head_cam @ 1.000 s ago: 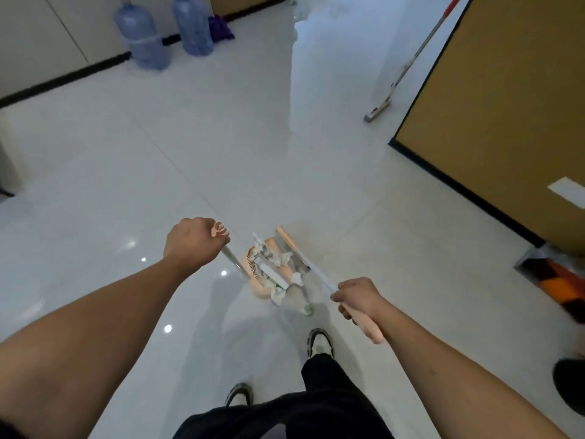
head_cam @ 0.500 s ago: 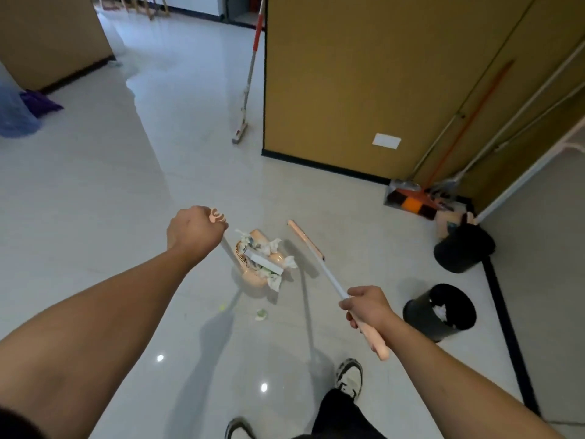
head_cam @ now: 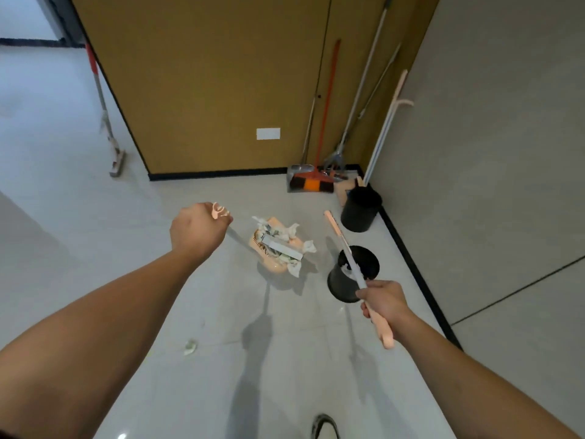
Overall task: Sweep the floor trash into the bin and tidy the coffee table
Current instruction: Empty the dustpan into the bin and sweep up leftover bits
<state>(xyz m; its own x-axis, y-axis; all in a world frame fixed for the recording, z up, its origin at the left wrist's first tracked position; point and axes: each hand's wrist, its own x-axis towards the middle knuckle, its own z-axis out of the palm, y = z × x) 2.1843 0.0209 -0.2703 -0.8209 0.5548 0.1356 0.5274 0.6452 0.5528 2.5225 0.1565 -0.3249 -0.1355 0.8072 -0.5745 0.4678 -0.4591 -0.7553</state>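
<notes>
Trash (head_cam: 280, 245) sits piled in the pink dustpan (head_cam: 272, 259), which the left hand (head_cam: 199, 229) carries by its long handle, fingers curled tight around the top. The right hand (head_cam: 381, 301) grips the pink broom (head_cam: 346, 258) by its stick, with the far end pointing up and away.

A second ago the view showed only open floor and big water bottles. Then the person turned, and now the corner with two black bins is right in front. The near bin (head_cam: 353, 274) stands just beside the dustpan, under the broom stick. The far bin (head_cam: 361, 210) stands behind it by the wall, next to other brooms (head_cam: 313, 182) leaning there.

So the sweeping looks mostly done, and the load is almost at the bin. The next job, I think, is to tip the dustpan over the near bin. One small scrap (head_cam: 190, 346) lies on the floor behind, near the left arm. It may need another sweep. The pile is heaped high, so bits could fall off.
</notes>
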